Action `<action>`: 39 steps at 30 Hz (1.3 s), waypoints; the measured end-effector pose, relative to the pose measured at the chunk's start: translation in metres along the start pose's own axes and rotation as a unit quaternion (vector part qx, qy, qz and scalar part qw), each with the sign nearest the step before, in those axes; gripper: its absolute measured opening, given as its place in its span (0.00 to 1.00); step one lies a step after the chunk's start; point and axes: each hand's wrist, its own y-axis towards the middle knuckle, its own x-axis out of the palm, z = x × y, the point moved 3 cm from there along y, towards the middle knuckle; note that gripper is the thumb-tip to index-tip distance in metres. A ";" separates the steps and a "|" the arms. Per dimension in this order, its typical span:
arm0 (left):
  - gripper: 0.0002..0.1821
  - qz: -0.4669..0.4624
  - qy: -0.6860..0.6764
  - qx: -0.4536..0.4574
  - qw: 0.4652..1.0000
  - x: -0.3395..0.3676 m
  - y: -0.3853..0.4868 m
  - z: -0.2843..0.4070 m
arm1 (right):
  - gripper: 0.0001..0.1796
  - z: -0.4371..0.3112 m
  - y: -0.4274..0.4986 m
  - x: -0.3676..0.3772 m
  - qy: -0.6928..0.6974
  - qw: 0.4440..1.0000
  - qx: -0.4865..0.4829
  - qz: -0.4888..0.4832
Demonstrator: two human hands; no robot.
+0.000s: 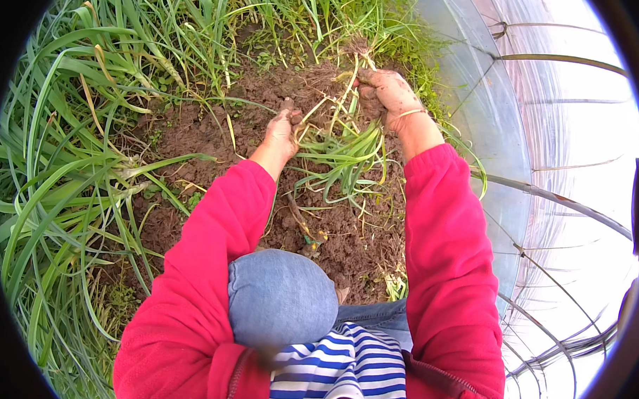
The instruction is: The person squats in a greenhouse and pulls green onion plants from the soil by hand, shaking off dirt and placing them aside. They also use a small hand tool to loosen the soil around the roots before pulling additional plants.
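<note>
My right hand [389, 96], smeared with soil, is closed around the pale stems of a small bunch of uprooted green plants that look like young onions or leeks. Their roots [357, 44] point away from me, and the green leaves [353, 153] droop back between my forearms. To the left, my left hand [284, 128] is beside the bunch with its fingers curled near thin yellowish stems; whether it grips one cannot be made out. Brown soil [189, 137] lies beneath both hands.
Tall leafy onion-like plants [52, 153] crowd the left side, some leaning over the soil. More greenery [284, 13] grows beyond my hands. A curved plastic sheet wall [491, 121] with thin ribs rises at right. A stick-like tool [300, 220] lies on the soil before my denim-covered knee [281, 298].
</note>
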 end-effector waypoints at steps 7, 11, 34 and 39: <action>0.41 -0.250 0.143 0.015 0.957 0.057 -0.040 -0.002 | 0.09 0.015 -0.007 0.015 0.090 0.995 -0.029 -0.016; 0.35 -0.342 -0.067 0.002 0.937 0.072 -0.041 0.013 | 0.07 0.027 -0.015 0.032 0.133 0.989 -0.014 -0.070; 0.10 -0.195 0.217 0.057 0.955 0.085 -0.088 0.030 | 0.09 -0.002 -0.042 -0.001 -0.281 0.947 -0.151 0.041; 0.17 -0.181 0.429 0.183 0.866 0.069 -0.064 0.051 | 0.09 -0.028 -0.083 -0.035 -0.310 0.950 -0.045 0.002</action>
